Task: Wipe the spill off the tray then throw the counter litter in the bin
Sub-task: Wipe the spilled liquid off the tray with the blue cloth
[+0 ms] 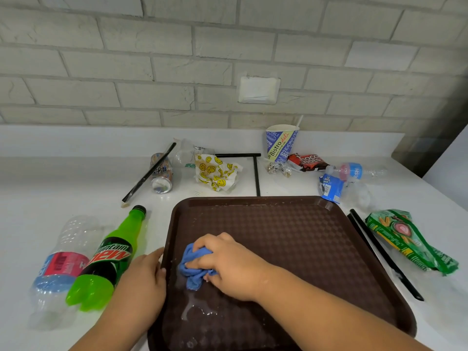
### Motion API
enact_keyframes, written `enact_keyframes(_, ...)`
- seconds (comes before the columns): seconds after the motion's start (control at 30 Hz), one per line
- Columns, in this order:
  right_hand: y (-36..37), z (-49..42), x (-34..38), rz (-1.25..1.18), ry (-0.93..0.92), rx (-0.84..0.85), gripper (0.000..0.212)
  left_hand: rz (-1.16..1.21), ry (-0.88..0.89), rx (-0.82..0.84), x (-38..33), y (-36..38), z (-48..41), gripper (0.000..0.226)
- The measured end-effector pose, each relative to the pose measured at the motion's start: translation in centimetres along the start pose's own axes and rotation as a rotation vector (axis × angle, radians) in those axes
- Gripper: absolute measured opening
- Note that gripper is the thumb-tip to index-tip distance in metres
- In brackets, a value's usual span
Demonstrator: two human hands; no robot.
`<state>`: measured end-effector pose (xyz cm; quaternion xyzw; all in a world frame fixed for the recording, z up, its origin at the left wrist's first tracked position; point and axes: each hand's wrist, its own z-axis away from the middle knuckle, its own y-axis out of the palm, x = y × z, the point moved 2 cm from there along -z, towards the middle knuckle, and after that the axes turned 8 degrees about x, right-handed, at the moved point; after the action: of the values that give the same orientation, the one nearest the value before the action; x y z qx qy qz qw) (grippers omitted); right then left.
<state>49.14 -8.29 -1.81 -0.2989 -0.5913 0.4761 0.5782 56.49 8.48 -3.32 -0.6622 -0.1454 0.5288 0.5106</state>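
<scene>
One brown tray (291, 236) lies on the white counter (38, 198), with a wet spill (200, 311) near its front left. The right hand (228, 264) clutches a bunched blue cloth (193, 267) pressed on the tray just behind the spill. The left hand (144, 279) rests flat against the tray's left rim, fingers loosely open. Bottles, wrappers, straws and a paper cup (281, 143) lie scattered around.
</scene>
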Motion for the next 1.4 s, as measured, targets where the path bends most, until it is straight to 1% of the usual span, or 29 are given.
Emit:
enact_keyframes(0.07, -0.2, -0.2, 0.1, -0.016, 0.036, 0.003, 0.032, 0.031, 0.000, 0.029, 0.3, -0.2, 0.9, 0.045)
enact_keyframes(0.13, -0.2, -0.4, 0.7, 0.015, 0.057, 0.012, 0.033, 0.115, -0.016, 0.045, 0.6, -0.4, 1.4, 0.044)
enact_keyframes(0.2, -0.2, -0.3, 1.4, 0.075, 0.034, 0.041, 0.034, 0.192, -0.037, 0.045, 1.0, -0.5, 1.5, 0.042)
enact_keyframes(0.3, -0.9, 0.3, 1.3, 0.026, 0.005, 0.123, 0.030, 0.212, -0.039, 0.043, 1.3, -0.5, 1.5, 0.041)
enact_keyframes(0.37, -1.4, 0.2, 0.6, 0.020, 0.036, 0.101, 0.029, 0.228, -0.036, 0.040, 1.5, -0.5, 1.4, 0.041)
enact_keyframes(0.43, -1.3, -0.2, 0.7, 0.084, 0.064, 0.040, 0.030, 0.240, -0.037, 0.044, 1.7, -0.4, 1.3, 0.040)
enact_keyframes(0.5, -0.3, -0.6, 1.5, 0.159, 0.030, 0.018, 0.033, 0.248, -0.037, 0.051, 1.8, -0.5, 1.1, 0.039)
enact_keyframes(0.57, 0.2, -0.5, 2.2, 0.186, -0.040, 0.058, 0.035, 0.259, -0.042, 0.055, 1.9, -0.4, 1.0, 0.038)
enact_keyframes(0.63, -0.5, -0.3, 2.1, 0.136, -0.052, 0.103, 0.034, 0.275, -0.039, 0.049, 2.1, -0.3, 1.0, 0.036)
enact_keyframes(0.7, -1.2, -0.6, 1.7, 0.091, 0.006, 0.086, 0.033, 0.303, -0.028, 0.038, 2.2, -0.2, 1.2, 0.033)
enact_keyframes(0.77, -1.1, -1.4, 1.9, 0.097, 0.078, 0.008, 0.032, 0.325, -0.010, 0.030, 2.3, -0.2, 1.3, 0.034)
enact_keyframes(0.83, -0.1, -2.3, 2.6, 0.170, 0.111, -0.001, 0.036, 0.341, 0.000, 0.031, 2.4, -0.1, 1.3, 0.035)
enact_keyframes(0.9, 0.6, -2.7, 3.1, 0.223, 0.083, 0.042, 0.039, 0.344, 0.013, 0.042, 2.2, -0.2, 1.4, 0.037)
enact_keyframes(1.0, -0.8, -2.7, 2.6, 0.172, -0.016, 0.134, 0.039, 0.347, 0.022, 0.045, 2.2, -0.3, 1.5, 0.049)
enact_keyframes(1.03, -1.3, -2.8, 2.3, 0.162, -0.013, 0.139, 0.039, 0.352, 0.020, 0.046, 2.2, -0.3, 1.6, 0.051)
enact_keyframes(1.13, -1.3, -3.1, 2.2, 0.202, 0.038, 0.075, 0.039, 0.400, 0.025, 0.034, 2.2, -0.4, 1.6, 0.066)
enact_keyframes(1.17, -0.9, -3.1, 2.5, 0.206, 0.019, 0.086, 0.038, 0.410, 0.035, 0.029, 2.2, -0.4, 1.6, 0.071)
enact_keyframes(1.23, -0.5, -3.0, 3.1, 0.175, -0.060, 0.162, 0.036, 0.427, 0.038, 0.038, 2.1, -0.5, 1.6, 0.078)
enact_keyframes(1.3, -0.9, -2.8, 3.0, 0.122, -0.087, 0.197, 0.036, 0.429, 0.041, 0.060, 2.0, -0.6, 1.7, 0.079)
enact_keyframes(1.4, -1.1, -2.8, 2.8, 0.087, -0.043, 0.112, 0.038, 0.415, 0.060, 0.052, 2.0, -0.6, 1.7, 0.070)
